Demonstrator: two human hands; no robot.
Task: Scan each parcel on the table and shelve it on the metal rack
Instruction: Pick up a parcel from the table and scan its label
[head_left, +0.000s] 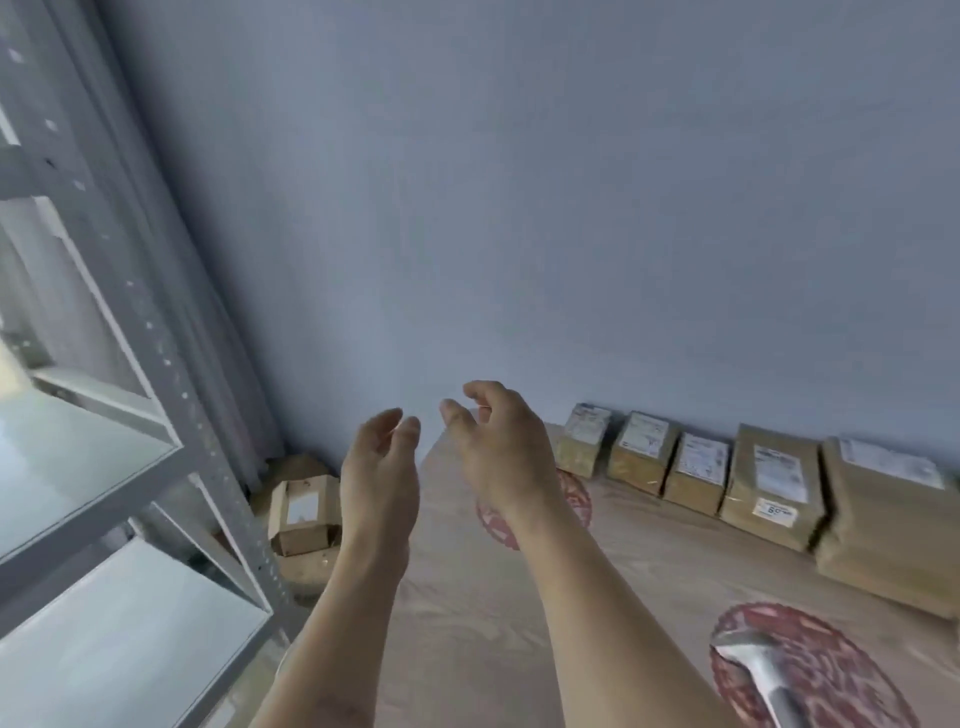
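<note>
Both my hands hang in the air over the table's left end, holding nothing. My left hand (382, 467) has its fingers straight and relaxed. My right hand (498, 441) has loosely curled fingers. Several brown parcels with white labels (774, 483) stand in a row along the wall at the table's (519, 597) back right. The grey metal rack (156, 415) with pale shelves fills the left side. A grey scanner (763, 670) lies on the table at the lower right.
A small cardboard box (304, 514) lies on a round wooden surface between the rack and the table. The tablecloth carries red round patterns (810, 670). A plain blue-grey wall (519, 208) rises behind everything.
</note>
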